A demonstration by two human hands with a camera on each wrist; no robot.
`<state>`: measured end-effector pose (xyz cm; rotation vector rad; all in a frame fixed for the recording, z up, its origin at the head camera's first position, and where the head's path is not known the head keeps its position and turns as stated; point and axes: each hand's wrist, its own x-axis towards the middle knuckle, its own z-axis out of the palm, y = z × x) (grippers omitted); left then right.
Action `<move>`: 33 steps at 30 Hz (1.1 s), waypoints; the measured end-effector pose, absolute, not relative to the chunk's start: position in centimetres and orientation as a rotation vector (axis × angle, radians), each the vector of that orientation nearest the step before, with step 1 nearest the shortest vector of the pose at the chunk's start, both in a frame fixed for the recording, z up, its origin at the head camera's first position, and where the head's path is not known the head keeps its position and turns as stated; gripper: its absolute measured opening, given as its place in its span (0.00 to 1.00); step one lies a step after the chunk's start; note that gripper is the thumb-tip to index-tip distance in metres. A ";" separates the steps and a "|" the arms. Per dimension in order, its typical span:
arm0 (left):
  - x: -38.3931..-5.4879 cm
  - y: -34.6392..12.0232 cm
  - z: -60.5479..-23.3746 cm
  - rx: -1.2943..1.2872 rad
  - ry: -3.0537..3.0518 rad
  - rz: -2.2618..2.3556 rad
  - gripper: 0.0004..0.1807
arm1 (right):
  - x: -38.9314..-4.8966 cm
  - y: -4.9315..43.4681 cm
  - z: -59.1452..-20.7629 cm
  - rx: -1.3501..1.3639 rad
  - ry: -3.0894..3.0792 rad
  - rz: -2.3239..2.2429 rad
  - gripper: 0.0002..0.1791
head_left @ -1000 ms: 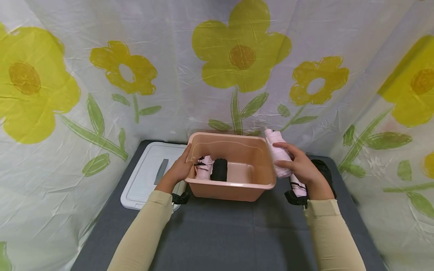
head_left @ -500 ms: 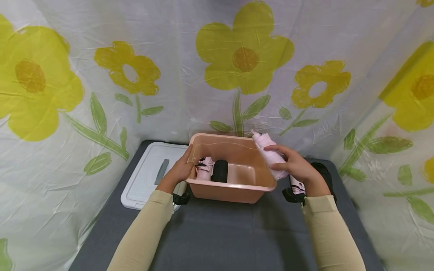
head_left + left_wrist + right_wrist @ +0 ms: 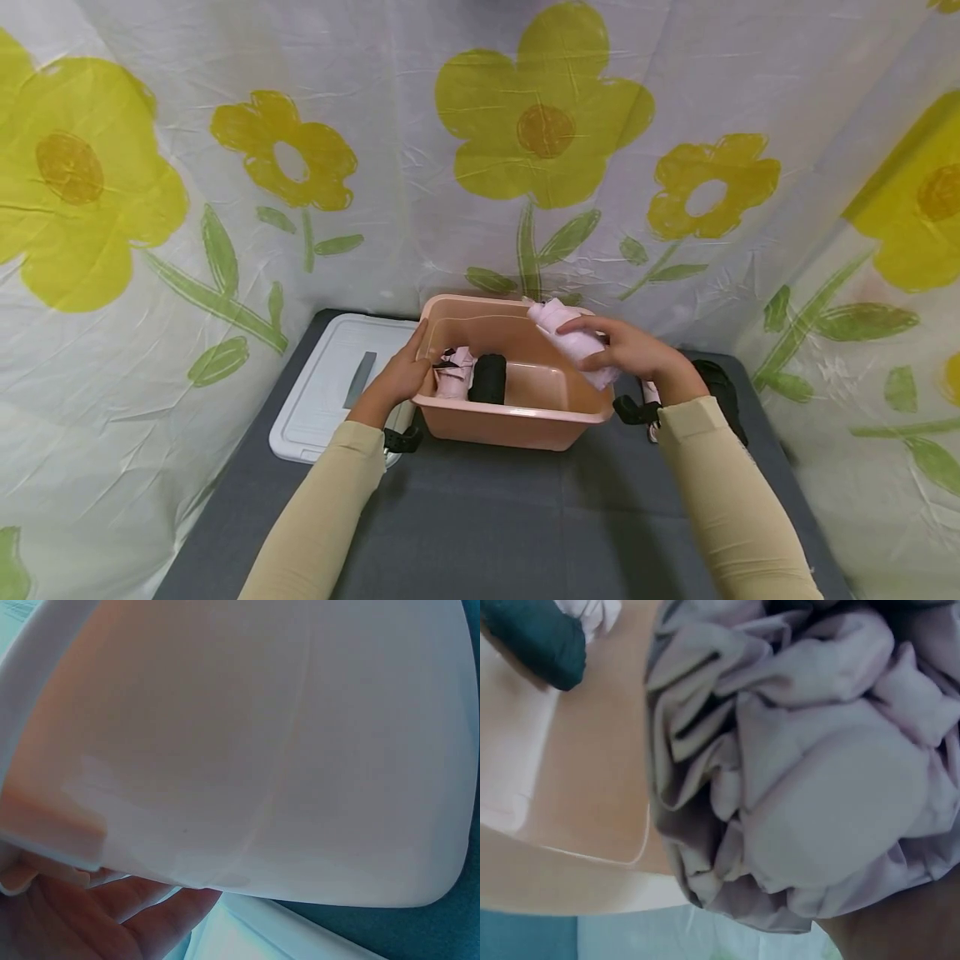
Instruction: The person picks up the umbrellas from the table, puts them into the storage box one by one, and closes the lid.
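In the head view my right hand [image 3: 637, 354] holds a folded pink umbrella [image 3: 573, 342], tilted, over the right part of a peach plastic storage box [image 3: 495, 429]. The right wrist view shows the umbrella's round end [image 3: 836, 806] ringed by gathered fabric. My left hand [image 3: 397, 379] grips the box's left rim. From the left wrist, its fingers [image 3: 176, 922] appear at the edge of the box wall [image 3: 300, 772]. Inside the box, at the left, a pink folded umbrella [image 3: 453, 379] with dark trim lies beside a black rolled bundle [image 3: 487, 379].
Left of the box lies a white lid [image 3: 307, 417] with a grey handle [image 3: 362, 379]. Right of it, partly behind the right arm, are another pink item [image 3: 651, 398] and a black item [image 3: 723, 392]. A flowered curtain [image 3: 405, 208] backs the dark grey table [image 3: 480, 517].
My right hand has carried the pink umbrella leftward, from beside the box's right rim to over its inside, tilting it further. The left hand has kept its hold on the rim.
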<state>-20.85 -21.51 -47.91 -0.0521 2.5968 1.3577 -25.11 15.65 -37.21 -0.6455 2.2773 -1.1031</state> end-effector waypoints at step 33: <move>-21.0 -21.9 -48.3 -0.044 2.608 1.362 0.36 | -29.4 10.1 -40.3 -0.528 2.136 -0.810 0.29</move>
